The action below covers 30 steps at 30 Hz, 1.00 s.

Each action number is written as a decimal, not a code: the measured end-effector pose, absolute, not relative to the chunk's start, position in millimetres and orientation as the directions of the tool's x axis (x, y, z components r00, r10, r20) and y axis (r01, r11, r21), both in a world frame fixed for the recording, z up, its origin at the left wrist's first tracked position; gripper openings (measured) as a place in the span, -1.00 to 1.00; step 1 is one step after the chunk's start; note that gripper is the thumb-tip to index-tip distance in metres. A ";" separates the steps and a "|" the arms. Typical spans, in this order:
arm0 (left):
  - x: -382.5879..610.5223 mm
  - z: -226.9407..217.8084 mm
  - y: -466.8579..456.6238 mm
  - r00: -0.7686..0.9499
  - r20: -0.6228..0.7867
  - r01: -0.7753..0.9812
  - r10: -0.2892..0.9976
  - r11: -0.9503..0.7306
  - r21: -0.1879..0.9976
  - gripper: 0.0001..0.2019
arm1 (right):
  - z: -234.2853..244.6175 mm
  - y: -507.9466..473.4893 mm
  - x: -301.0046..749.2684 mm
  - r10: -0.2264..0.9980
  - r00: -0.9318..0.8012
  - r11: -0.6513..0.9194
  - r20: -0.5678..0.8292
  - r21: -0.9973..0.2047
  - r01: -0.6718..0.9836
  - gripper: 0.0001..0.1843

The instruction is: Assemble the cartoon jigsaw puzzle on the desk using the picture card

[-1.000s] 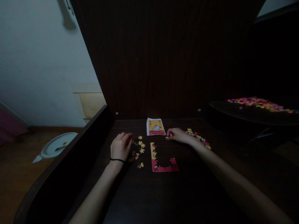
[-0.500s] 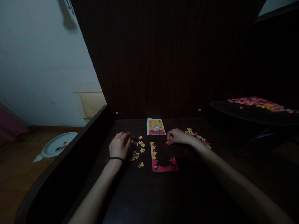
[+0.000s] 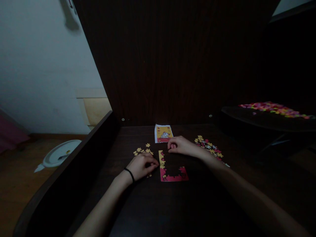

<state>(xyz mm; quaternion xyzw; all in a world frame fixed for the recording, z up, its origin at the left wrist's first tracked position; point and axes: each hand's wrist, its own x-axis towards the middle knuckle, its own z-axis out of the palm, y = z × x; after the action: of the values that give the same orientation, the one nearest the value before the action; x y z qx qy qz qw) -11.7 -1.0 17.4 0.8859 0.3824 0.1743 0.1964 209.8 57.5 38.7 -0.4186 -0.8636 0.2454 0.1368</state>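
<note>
A partly joined jigsaw puzzle [image 3: 175, 177] lies flat on the dark table, with a yellow left side and a pink bottom edge forming an L shape. The fingertips of my left hand [image 3: 142, 165] touch the puzzle's left edge; its fingers reach forward, slightly apart, and nothing shows in them. My right hand [image 3: 181, 145] is closed in a pinch above the puzzle's upper left end. Its fingers cover whatever puzzle piece they hold. Loose yellow pieces [image 3: 139, 149] lie behind my left hand, some of them hidden under it.
Behind the puzzle lies a printed picture [image 3: 163, 132] of a white animal on yellow and pink. A pile of mixed loose pieces [image 3: 209, 146] sits beyond my right forearm. Colourful small items [image 3: 274, 108] cover a dark surface at right. A raised board [image 3: 74, 154] borders the left side.
My left hand has moved right and nearer, from the loose yellow pieces to the puzzle's edge. My right hand has shifted left; the small yellow piece at its fingertips is now out of sight.
</note>
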 end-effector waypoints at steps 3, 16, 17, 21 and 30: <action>-10.6 15.2 -3.3 0.704 0.082 0.602 0.706 -0.653 0.460 -0.80 | 37.9 47.5 200.0 0.715 -0.699 0.611 -0.004 -0.482 0.628 -0.92; -8.0 14.2 -6.4 0.727 -0.020 0.632 0.686 -0.658 0.409 -0.74 | 40.8 27.4 185.9 0.644 -0.765 0.741 -0.010 -0.237 0.628 -0.93; -8.2 14.3 -6.5 0.726 -0.020 0.633 0.687 -0.657 0.410 -0.74 | 40.5 27.1 185.8 0.637 -0.771 0.749 0.002 -0.237 0.619 -0.93; -9.3 13.7 -6.7 0.723 -0.002 0.632 0.691 -0.660 0.407 -0.73 | 38.8 26.0 184.9 0.603 -0.796 0.781 0.043 -0.232 0.579 -0.89; -8.6 15.4 -6.7 0.722 -0.022 0.641 0.691 -0.658 0.396 -0.72 | 36.0 24.5 181.8 0.631 -0.776 0.771 0.005 -0.116 0.626 -0.84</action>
<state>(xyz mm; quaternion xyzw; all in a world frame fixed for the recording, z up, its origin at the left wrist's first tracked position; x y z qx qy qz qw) -8.6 -6.7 15.4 0.9080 0.3668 0.0652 0.1916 181.8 24.5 36.0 -0.3340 -0.9408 0.0539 0.0219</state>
